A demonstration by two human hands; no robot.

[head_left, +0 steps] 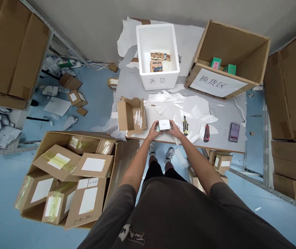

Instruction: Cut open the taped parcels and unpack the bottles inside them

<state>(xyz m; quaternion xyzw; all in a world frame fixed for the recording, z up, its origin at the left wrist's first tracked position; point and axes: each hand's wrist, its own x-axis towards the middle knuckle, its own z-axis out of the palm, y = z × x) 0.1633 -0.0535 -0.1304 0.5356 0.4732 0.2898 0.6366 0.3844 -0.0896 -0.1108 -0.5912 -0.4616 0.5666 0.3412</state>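
Note:
Between my two hands, at the table's front edge, is a small box with a white top (164, 124) that bears dark writing. My left hand (154, 130) grips its left side, where a bit of green shows. On the right side my right hand (175, 130) closes round it. Just left of my hands stands an open small cardboard box (123, 116) with white strips inside. A black and yellow utility knife (185, 125) lies close to my right hand, and a red and black utility knife (206, 133) lies farther right.
A white foam box (158, 81) with packets inside stands at the table's back. Right of it, a large cardboard box (219, 84) holds green boxes. Torn white paper (167, 97) litters the table. A big carton (118, 162) of parcels stands on the floor at left.

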